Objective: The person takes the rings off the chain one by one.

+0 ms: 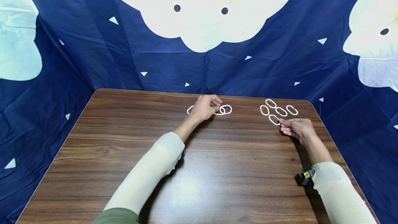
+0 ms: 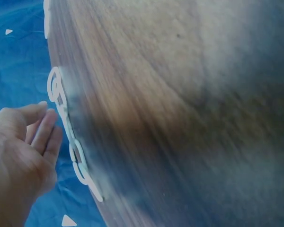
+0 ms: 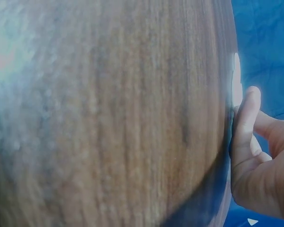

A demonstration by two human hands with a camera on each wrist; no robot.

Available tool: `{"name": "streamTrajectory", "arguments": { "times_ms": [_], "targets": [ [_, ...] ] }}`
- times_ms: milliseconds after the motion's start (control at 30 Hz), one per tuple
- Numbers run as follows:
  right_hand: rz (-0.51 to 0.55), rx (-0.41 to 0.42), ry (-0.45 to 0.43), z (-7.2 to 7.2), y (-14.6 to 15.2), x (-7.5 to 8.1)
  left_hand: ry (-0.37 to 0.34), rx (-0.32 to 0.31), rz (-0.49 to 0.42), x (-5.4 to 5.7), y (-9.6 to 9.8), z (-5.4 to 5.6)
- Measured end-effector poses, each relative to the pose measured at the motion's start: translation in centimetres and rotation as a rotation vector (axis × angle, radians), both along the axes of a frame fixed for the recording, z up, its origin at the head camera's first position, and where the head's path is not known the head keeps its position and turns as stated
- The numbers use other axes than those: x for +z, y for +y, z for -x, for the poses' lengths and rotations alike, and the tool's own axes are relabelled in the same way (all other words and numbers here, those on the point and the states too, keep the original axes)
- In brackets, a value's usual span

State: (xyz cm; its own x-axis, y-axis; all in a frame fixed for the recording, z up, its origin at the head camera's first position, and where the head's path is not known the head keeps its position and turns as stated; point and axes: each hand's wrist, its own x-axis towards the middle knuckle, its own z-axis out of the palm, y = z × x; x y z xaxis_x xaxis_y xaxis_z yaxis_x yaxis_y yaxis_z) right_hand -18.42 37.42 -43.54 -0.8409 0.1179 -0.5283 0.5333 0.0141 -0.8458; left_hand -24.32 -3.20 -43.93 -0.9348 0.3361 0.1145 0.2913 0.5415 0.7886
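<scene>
Left hand [image 1: 206, 107], fingers loosely together and gripping nothing — over the white chain [image 1: 222, 110] near the tabletop's [image 1: 224, 155] far edge. Right hand [image 1: 300, 128] touches the nearest loose link [image 1: 270, 120] by the far right corner — whether pinched, I cannot tell.

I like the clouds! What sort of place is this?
Perhaps a screened recording corner: blue cloud cloth on three sides of a wooden table, and a small black device at the right sleeve.

Wood-grain table [image 1: 224, 155], white links [image 1: 276, 108], perhaps plastic
</scene>
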Motion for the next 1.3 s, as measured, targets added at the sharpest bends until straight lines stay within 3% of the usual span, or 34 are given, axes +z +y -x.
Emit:
{"name": "streamTrajectory", "arguments": {
  "times_ms": [100,233,333,433,533,767,1067,1300],
  "targets": [
    [-0.014,-0.037,0.040,0.0,-0.1,0.2,-0.006,-0.005,-0.012,-0.5,-0.4,0.6],
    [-0.050,-0.103,0.129,0.1,-0.6,0.7,0.008,0.000,0.054,-3.1,-0.6,2.7],
    [-0.052,-0.107,0.200,0.3,-1.3,1.1,0.009,0.011,0.133,-5.2,-0.6,4.1],
    [-0.038,-0.087,0.247,0.5,-2.2,1.4,-0.018,0.014,0.188,-5.7,-0.7,4.4],
    [-0.047,-0.067,0.267,0.7,-3.4,1.7,-0.058,0.024,0.180,-5.1,-0.8,3.8],
    [-0.095,0.011,0.271,1.5,-6.0,1.5,-0.083,0.045,0.146,-1.4,-1.3,0.6],
    [-0.095,0.097,0.261,2.5,-9.2,1.2,-0.107,0.073,0.109,-2.4,-1.1,1.0],
    [-0.111,0.184,0.197,3.4,-12.1,1.1,-0.083,0.061,0.151,-1.6,-1.1,0.4]
  ]
}}
